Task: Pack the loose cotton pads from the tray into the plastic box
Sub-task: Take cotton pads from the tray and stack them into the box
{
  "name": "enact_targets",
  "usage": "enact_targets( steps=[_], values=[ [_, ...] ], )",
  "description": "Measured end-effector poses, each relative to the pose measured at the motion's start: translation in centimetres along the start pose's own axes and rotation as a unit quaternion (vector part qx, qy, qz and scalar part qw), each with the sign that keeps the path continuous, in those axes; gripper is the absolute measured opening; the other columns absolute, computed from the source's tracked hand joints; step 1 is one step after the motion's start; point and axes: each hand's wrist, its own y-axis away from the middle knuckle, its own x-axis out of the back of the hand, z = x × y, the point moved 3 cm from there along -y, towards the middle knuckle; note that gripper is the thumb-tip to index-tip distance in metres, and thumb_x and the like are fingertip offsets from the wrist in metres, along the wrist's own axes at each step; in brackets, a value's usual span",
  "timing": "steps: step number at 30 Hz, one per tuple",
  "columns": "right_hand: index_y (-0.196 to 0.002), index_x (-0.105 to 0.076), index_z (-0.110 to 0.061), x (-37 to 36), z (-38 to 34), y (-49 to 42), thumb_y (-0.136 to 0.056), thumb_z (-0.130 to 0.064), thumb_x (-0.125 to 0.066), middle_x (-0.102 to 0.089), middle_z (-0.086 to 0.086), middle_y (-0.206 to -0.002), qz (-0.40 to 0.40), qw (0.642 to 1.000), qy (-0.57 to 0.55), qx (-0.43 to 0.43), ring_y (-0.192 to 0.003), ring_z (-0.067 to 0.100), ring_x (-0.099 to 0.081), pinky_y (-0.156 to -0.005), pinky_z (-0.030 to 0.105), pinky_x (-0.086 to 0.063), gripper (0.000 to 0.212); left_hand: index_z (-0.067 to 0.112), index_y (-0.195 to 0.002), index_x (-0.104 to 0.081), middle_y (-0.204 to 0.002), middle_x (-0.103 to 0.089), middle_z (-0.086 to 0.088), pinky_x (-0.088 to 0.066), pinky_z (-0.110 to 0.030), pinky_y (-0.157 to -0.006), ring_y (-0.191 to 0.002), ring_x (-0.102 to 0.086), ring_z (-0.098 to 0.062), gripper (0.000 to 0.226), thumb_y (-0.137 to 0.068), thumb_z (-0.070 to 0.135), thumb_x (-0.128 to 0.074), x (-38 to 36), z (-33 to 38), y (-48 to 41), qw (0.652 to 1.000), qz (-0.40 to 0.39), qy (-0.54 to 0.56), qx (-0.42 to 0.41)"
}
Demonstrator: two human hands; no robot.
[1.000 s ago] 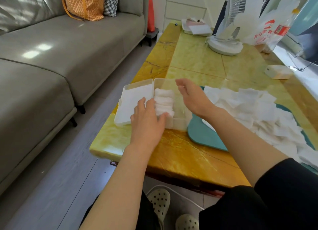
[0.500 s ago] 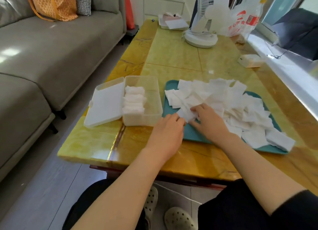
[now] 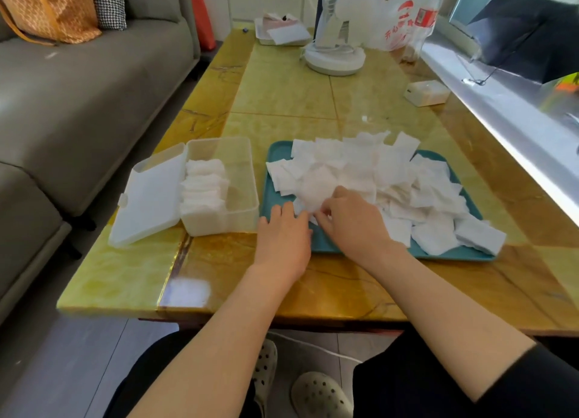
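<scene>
Loose cotton pads are heaped on a teal tray by the near edge of the counter. The right hand is at the heap's near-left end, fingers curled, pinching one raised pad. The left hand is just beside it, fingers straight and flat on the tray's near-left corner, touching the heap's edge. The plastic box sits just left of the tray, with its lid open toward the counter's left edge. Stacked pads fill the box's left half.

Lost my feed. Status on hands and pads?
Right hand pinching a pad on tray; left hand flat beside. Box open, part filled. Nothing blocking.
</scene>
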Motion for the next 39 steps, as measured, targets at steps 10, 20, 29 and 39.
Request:
enact_targets(
  steps=[10,20,29,39],
  values=[
    [-0.139,-0.037,-0.013,-1.2,1.9,-1.5,-0.092,-0.024,-0.056,-0.044,0.009,-0.133,0.024,0.99,-0.136,-0.038,-0.122,0.024,-0.042,-0.095,0.03,-0.036,0.052,0.016,-0.128,-0.044,-0.129,-0.041,-0.008,-0.034,-0.036,-0.092,-0.119,-0.038,-0.026,0.03,-0.102,0.027,-0.034,0.1,0.1,-0.3,1.0,0.004,-0.006,-0.003],
    [-0.114,-0.056,-0.011,0.0,1.9,-1.5,-0.093,-0.025,-0.056,-0.053,0.008,-0.115,0.109,0.99,-0.086,-0.03,-0.107,0.026,-0.046,-0.084,0.032,-0.037,0.025,0.015,-0.13,-0.045,-0.129,-0.046,-0.006,-0.038,-0.036,-0.093,-0.118,-0.041,-0.025,0.033,-0.102,0.029,-0.036,0.1,-0.6,-0.8,0.999,0.005,0.053,-0.001],
    [-0.082,-0.058,-0.009,2.2,-0.1,-1.2,-0.091,-0.024,-0.06,-0.057,0.001,-0.075,0.125,0.878,-0.454,-0.086,-0.067,0.009,-0.049,-0.059,0.011,-0.037,0.018,0.014,-0.114,-0.051,-0.094,-0.054,0.012,-0.036,-0.001,-0.061,-0.08,-0.051,-0.004,0.019,-0.1,0.027,-0.045,2.6,-1.4,-1.6,0.873,0.13,0.461,0.098],
    [-0.111,-0.051,-0.015,1.1,0.5,-0.7,-0.082,-0.018,-0.072,-0.062,0.001,-0.092,0.03,0.855,-0.503,-0.122,-0.081,0.017,-0.063,-0.067,0.027,-0.055,0.036,0.022,-0.108,-0.053,-0.098,-0.063,0.005,-0.053,-0.023,-0.077,-0.089,-0.061,-0.01,0.024,-0.089,0.018,-0.065,2.6,-2.3,-1.6,0.809,0.14,0.556,0.13]
  ],
)
